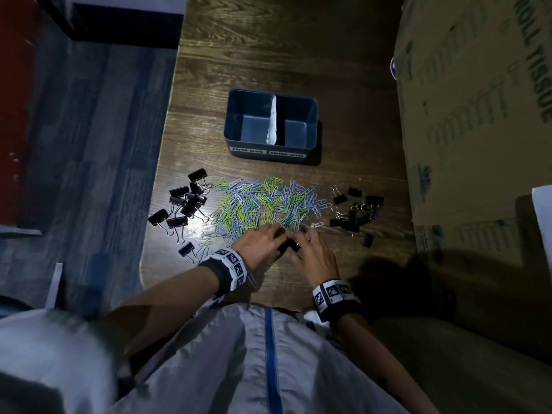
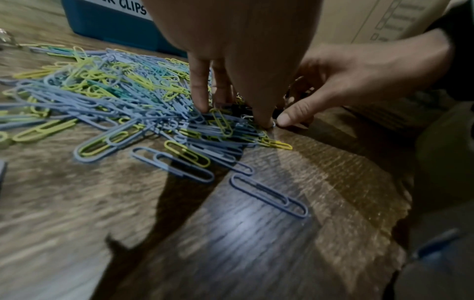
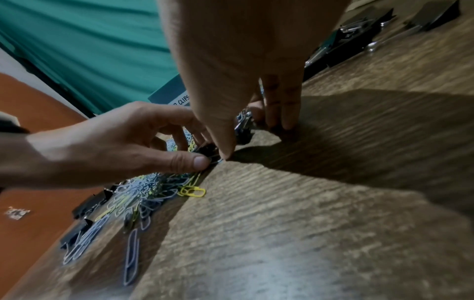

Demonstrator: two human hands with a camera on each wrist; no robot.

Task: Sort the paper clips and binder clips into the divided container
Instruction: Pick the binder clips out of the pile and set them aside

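Note:
A blue divided container (image 1: 310,127) with a white divider stands mid-table, both halves bare. In front of it lies a heap of blue, green and yellow paper clips (image 1: 263,204), also seen in the left wrist view as paper clips (image 2: 115,101). Black binder clips lie to its left (image 1: 185,204) and right (image 1: 355,210). Both hands meet at the heap's near edge. My left hand (image 1: 276,239) pinches a black binder clip (image 3: 207,151) with thumb and curled fingers. My right hand (image 3: 254,140) has thumb and fingers down around another binder clip (image 3: 243,125).
A big cardboard box (image 1: 478,130) walls off the table's right side. The wooden table (image 1: 268,49) ends at its left edge above a dark floor (image 1: 89,144). A few stray paper clips (image 2: 269,196) lie near my body.

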